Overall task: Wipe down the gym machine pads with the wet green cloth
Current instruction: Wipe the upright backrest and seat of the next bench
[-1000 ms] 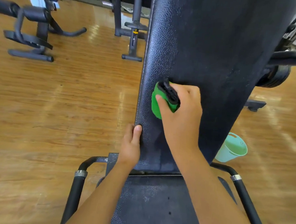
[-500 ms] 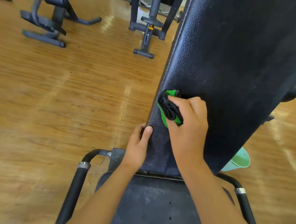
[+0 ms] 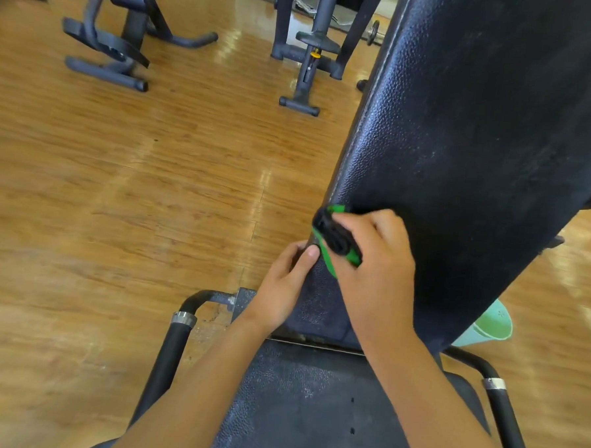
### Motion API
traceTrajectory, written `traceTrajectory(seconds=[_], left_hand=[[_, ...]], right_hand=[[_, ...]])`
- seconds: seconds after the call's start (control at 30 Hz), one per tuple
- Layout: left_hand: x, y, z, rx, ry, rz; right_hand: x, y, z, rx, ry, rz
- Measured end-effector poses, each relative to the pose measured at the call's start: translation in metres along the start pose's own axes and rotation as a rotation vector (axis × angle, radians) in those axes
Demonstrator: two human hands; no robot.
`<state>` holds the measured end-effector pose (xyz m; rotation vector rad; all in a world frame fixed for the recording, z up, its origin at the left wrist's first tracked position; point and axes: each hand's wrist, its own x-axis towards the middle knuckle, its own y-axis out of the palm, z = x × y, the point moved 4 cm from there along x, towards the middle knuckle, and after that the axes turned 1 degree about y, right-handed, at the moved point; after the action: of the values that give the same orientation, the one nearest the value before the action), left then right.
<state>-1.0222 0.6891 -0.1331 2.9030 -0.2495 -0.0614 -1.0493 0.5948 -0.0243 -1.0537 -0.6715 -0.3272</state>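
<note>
A tall black textured back pad (image 3: 463, 136) rises from the black seat pad (image 3: 312, 406) of a gym machine. My right hand (image 3: 373, 272) grips a bunched green and black cloth (image 3: 334, 239) and presses it against the lower left edge of the back pad. Just below the cloth, my left hand (image 3: 284, 285) holds that same left edge, thumb on the front face and fingers curled behind. The cloth nearly touches my left thumb.
Black tube handles (image 3: 175, 334) with metal bands flank the seat on both sides. A mint green bucket (image 3: 487, 326) stands on the wooden floor behind the pad at the right. Other black gym machines (image 3: 112, 32) stand at the back left and back centre.
My right hand has slid the cloth down and left along the pad's edge, ending close above my left thumb. My head has turned, so the pad now leans to the right of the view.
</note>
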Motion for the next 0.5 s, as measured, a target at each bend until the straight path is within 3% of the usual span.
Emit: traceTrajectory(seconds=[0.13,0.23,0.5], left_hand=[[-0.001,-0.002,0.002,0.018,-0.069,0.009],[-0.003,-0.003,0.001,0.021,-0.068,-0.016],[-0.049,-0.011,-0.001,-0.106,-0.035,-0.276]], right_hand=[[0.033,-0.001,0.016,-0.065,-0.003,-0.083],[0.020,0.013,0.018,-0.117,-0.027,0.010],[-0.057,0.037,-0.001,-0.054,0.103,0.060]])
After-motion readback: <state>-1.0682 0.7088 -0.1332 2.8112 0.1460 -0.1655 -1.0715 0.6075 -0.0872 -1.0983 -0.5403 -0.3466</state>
